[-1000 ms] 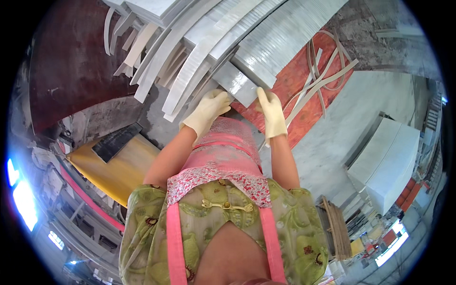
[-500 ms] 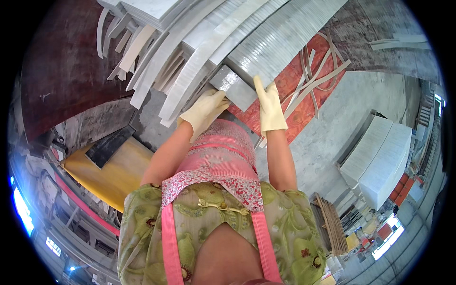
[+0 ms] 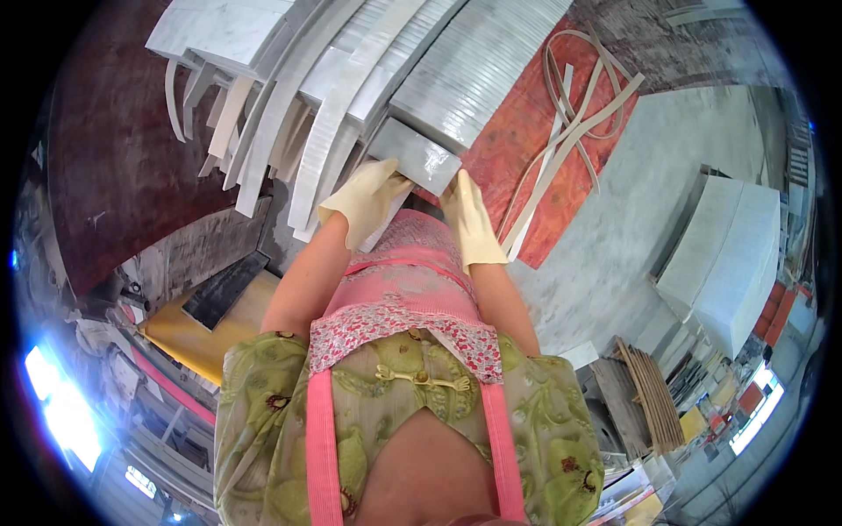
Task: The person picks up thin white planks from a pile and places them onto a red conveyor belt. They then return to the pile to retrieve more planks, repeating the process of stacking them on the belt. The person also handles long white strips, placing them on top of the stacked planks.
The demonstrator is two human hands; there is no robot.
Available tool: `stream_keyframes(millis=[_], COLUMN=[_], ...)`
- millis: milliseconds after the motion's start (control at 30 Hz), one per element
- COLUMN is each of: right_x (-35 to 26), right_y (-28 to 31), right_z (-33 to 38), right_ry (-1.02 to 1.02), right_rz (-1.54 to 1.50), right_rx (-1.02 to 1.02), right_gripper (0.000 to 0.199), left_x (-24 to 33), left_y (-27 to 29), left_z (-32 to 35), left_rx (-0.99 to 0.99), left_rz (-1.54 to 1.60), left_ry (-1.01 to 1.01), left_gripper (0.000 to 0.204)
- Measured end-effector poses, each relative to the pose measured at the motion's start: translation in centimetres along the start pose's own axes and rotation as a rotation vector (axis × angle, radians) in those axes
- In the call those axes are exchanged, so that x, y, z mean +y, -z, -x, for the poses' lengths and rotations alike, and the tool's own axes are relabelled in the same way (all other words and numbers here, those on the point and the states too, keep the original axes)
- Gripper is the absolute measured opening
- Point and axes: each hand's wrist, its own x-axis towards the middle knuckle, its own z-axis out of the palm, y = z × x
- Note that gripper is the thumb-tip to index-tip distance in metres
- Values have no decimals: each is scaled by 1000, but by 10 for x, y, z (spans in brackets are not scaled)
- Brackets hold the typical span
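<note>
A flat grey rectangular tile [image 3: 415,158] with a shiny top lies at the near end of a long row of tiles [image 3: 478,74] stacked on edge. My left hand [image 3: 367,195], in a cream rubber glove, grips its near left side, fingers curled partly under it. At the right end my gloved right hand [image 3: 471,219] holds the edge, fingertips pressed near the corner. The undersides of both grips are hidden. Just left of the tile, long curved pale strips [image 3: 329,131] lie over more stacked tiles.
A red board [image 3: 526,149] lies under the row, with looped pale straps [image 3: 579,127] on it. White slabs [image 3: 224,33] stand at the far left. A large pale block stack [image 3: 724,250] is on the right, a slatted wooden pallet [image 3: 647,394] nearer. Left of me is a yellow sheet [image 3: 206,329].
My right hand has come in from beside the row's end onto the tile's right edge. The left hand stays at the tile's near left side. The whole view has shifted somewhat.
</note>
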Motion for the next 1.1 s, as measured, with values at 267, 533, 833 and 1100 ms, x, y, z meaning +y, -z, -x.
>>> stream_keyframes(millis=[267, 533, 833, 1100], right_x=[-51, -116, -96, -89], right_y=[-36, -51, -36, 5], right_z=[6, -45, -38, 6], right_ry=[353, -311, -281, -568], right_rz=[1011, 1161, 820, 173], right_rx=[-161, -69, 50, -199], right_gripper=[55, 61, 70, 45], left_x=[18, 26, 10, -5], left_y=[0, 25, 35, 34], left_z=[7, -35, -30, 19], left_rx=[-120, 116, 182, 258], left_rz=[-750, -283, -440, -401], left_ry=[-268, 262, 149, 1], left_gripper=[28, 27, 34, 36])
